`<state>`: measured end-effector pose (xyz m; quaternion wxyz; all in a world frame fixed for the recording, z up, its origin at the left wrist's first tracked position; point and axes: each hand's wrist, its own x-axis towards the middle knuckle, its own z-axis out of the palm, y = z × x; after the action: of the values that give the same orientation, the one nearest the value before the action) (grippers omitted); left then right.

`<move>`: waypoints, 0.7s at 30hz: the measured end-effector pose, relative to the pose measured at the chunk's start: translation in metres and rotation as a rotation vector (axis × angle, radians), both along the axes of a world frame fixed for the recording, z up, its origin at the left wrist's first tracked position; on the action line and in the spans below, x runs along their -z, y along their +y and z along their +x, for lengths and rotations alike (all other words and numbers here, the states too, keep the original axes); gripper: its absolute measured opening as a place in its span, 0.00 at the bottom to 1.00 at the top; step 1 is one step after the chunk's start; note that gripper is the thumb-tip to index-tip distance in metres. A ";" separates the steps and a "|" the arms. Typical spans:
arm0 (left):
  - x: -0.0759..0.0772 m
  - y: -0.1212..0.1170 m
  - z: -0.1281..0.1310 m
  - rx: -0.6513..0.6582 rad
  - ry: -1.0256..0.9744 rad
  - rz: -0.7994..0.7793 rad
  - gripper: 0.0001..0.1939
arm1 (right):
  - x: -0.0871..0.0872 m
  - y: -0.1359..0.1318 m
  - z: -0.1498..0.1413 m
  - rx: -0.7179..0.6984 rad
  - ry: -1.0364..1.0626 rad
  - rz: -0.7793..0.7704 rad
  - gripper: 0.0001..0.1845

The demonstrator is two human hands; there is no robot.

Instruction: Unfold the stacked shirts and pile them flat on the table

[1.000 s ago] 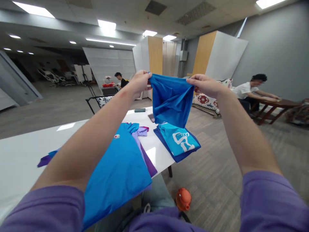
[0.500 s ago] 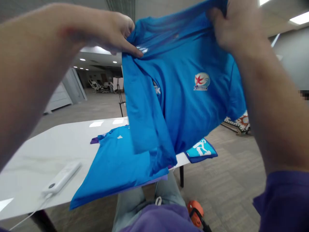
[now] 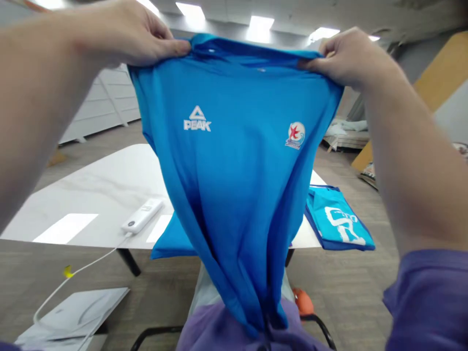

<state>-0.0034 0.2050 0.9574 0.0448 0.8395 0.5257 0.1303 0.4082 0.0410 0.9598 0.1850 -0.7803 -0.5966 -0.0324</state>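
A person holds a blue shirt (image 3: 237, 161) up in the air, left hand (image 3: 127, 31) and right hand (image 3: 347, 56) each pinching a shoulder. It hangs limp, looks light and soft, best gripped at the shoulder seams. Behind it is a white table (image 3: 95, 195) with a folded shirt (image 3: 338, 222) and a power strip (image 3: 142, 215), in a large room with ceiling lights.

The bunched blue shirt (image 3: 234, 161) now hangs spread open, front logos showing, hands raised higher.
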 end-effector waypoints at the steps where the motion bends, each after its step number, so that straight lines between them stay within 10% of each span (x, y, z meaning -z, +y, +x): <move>1: 0.019 0.012 -0.004 0.037 0.083 0.085 0.49 | 0.020 0.016 0.007 -0.036 0.020 -0.032 0.38; 8: 0.219 0.090 0.008 0.009 0.169 -0.085 0.44 | 0.226 0.124 0.014 -0.091 0.021 -0.231 0.41; 14: 0.407 0.101 0.021 -0.157 0.145 -0.464 0.27 | 0.415 0.131 -0.002 -0.027 0.154 -0.555 0.43; 17: 0.451 0.089 0.026 -0.166 0.096 -0.473 0.28 | 0.451 0.112 0.030 -0.018 0.112 -0.639 0.42; 21: 0.458 0.071 0.045 -0.069 0.091 -0.482 0.33 | 0.437 0.062 0.111 0.080 0.006 -0.688 0.34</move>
<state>0.0414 0.2760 0.4998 0.2155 0.7912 0.5713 -0.0351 0.5196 0.1028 0.5232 -0.0888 -0.8199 -0.5408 0.1656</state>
